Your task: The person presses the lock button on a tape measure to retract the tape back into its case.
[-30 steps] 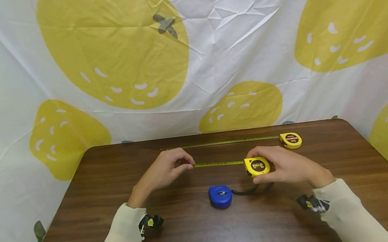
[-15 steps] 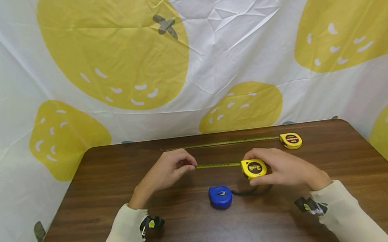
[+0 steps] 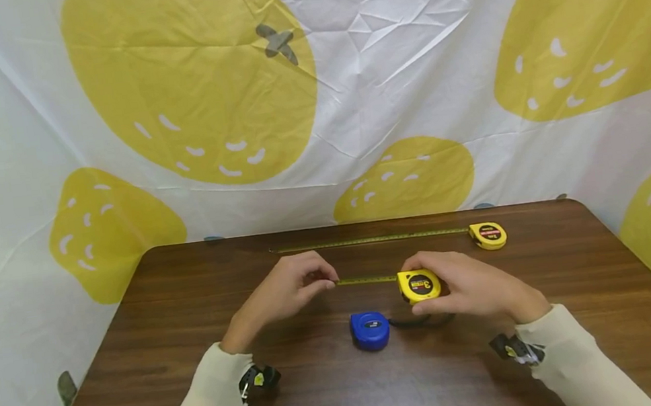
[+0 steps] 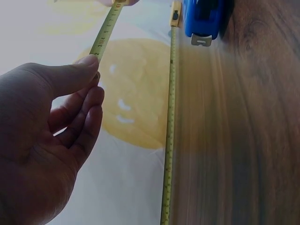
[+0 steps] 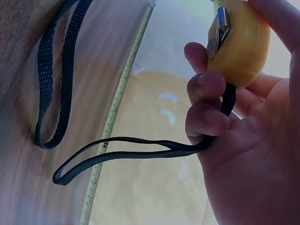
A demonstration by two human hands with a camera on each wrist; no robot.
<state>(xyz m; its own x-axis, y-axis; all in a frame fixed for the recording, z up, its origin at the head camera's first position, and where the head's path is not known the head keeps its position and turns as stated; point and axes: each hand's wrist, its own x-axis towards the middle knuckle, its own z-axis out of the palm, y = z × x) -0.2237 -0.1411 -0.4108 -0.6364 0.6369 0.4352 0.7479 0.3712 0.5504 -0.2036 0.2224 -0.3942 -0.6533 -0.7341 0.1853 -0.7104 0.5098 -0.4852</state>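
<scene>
My right hand [image 3: 469, 281] grips the yellow case of a tape measure [image 3: 419, 285] marked with a 3. From its underside a black wrist strap [image 5: 136, 154] loops out past the curled fingers in the right wrist view. My left hand [image 3: 288, 292] pinches the free end of that tape's blade [image 4: 106, 32] between thumb and forefinger. A short length of yellow blade runs straight between the two hands, held above the table. Nearer to me lies a blue tape measure [image 3: 370, 331], its metal end hook [image 4: 201, 40] at the case mouth in the left wrist view.
Along the back of the brown wooden table [image 3: 325, 399] lies another yellow tape measure [image 3: 489, 236], its blade [image 3: 367, 241] drawn out to the left. The blue one's black strap [image 5: 65, 70] trails right. A fruit-print cloth [image 3: 252, 205] hangs behind the table.
The stretch of blade between the hands has become shorter. My right hand has moved left with the yellow tape measure, and my left hand has shifted slightly right.
</scene>
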